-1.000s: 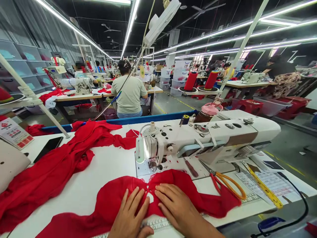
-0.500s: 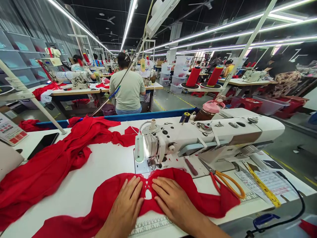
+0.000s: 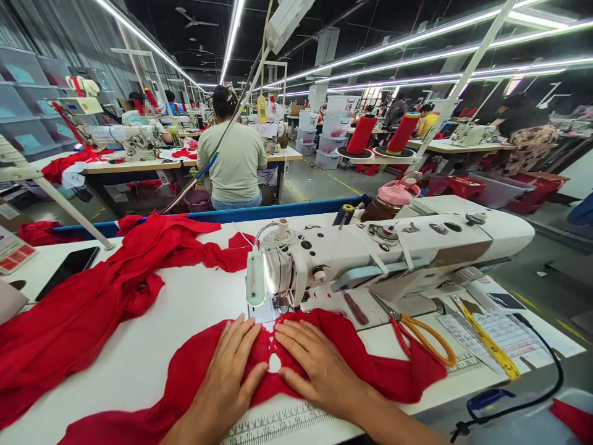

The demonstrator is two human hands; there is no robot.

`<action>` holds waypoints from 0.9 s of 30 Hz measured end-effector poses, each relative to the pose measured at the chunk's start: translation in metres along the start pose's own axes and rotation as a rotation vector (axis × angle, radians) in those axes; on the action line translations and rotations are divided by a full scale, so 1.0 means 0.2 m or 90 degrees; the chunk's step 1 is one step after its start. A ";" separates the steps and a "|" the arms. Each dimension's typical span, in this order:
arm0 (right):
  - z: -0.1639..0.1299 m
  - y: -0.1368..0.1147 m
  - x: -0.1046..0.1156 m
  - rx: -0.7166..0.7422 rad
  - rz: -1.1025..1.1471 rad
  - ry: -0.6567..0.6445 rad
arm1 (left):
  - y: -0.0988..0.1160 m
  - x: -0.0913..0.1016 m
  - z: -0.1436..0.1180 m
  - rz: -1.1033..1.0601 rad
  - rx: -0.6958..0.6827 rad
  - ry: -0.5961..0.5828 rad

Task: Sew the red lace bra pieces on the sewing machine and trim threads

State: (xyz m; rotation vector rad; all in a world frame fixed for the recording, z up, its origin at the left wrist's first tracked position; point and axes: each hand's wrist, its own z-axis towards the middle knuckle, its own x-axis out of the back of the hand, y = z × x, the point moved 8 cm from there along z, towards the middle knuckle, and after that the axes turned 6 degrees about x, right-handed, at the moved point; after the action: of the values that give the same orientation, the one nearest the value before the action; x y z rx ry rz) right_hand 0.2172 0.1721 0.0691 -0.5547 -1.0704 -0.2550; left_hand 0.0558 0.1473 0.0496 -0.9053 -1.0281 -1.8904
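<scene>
A red garment piece [image 3: 343, 337] with small cut-outs along its middle lies spread on the white table, in front of the sewing machine [image 3: 333, 247]. My left hand [image 3: 231, 364] rests flat on its left half, fingers stretched toward the needle area. On the right half lies my right hand [image 3: 315, 361], also flat, with fingers extended. Both thumbs point inward, on either side of the largest opening. The cloth's upper edge comes close to the machine's needle plate [image 3: 262, 312]; my hands touch only cloth.
Orange-handled scissors [image 3: 424, 337], a yellow tape measure [image 3: 488, 340] and written papers [image 3: 514, 337] lie on the right. More red fabric [image 3: 102, 303] and a black phone [image 3: 67, 272] are on the left. Ahead, a person [image 3: 231, 151] sits with their back to me.
My hands have slid slightly forward over the cloth toward the machine, and the thumbs sit wider from the fingers. The camera view has shifted a little.
</scene>
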 end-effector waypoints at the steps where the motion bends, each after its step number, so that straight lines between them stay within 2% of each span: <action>1: 0.00 0.00 0.01 0.004 0.001 0.006 | -0.01 0.01 0.03 -0.004 0.020 -0.001; 3: 0.00 -0.02 0.03 0.014 -0.008 0.031 | -0.02 0.02 0.09 -0.029 0.086 -0.067; 6: 0.00 -0.03 0.06 0.022 -0.040 0.074 | -0.03 -0.02 0.18 -0.085 0.217 -0.281; 7: -0.01 -0.03 0.07 0.023 -0.050 0.085 | -0.02 -0.01 0.20 -0.098 0.237 -0.328; 11: -0.02 -0.04 0.09 0.021 -0.077 0.120 | 0.01 -0.03 0.27 -0.172 0.260 -0.450; 15: -0.02 -0.05 0.11 0.015 -0.095 0.148 | 0.01 -0.10 0.26 -0.261 0.256 -0.578; 17: -0.02 -0.05 0.12 0.014 -0.097 0.158 | 0.02 -0.12 0.24 -0.278 0.246 -0.617; 19: -0.02 -0.05 0.12 0.012 -0.097 0.164 | 0.01 -0.12 0.23 -0.257 0.245 -0.623; 21: -0.02 -0.05 0.12 0.009 -0.098 0.166 | 0.00 -0.12 0.24 -0.197 0.247 -0.579; 24: -0.02 -0.05 0.11 0.007 -0.104 0.161 | 0.00 -0.08 0.29 -0.081 0.223 -0.432; 27: -0.03 -0.04 0.12 0.007 -0.107 0.160 | 0.07 0.00 0.28 0.002 0.177 -0.263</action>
State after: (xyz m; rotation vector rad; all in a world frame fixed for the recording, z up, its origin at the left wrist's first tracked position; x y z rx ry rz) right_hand 0.2287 0.1649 0.0902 -0.4101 -0.8733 -0.4544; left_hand 0.0810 0.1913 0.0771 -1.1518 -1.4906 -1.5358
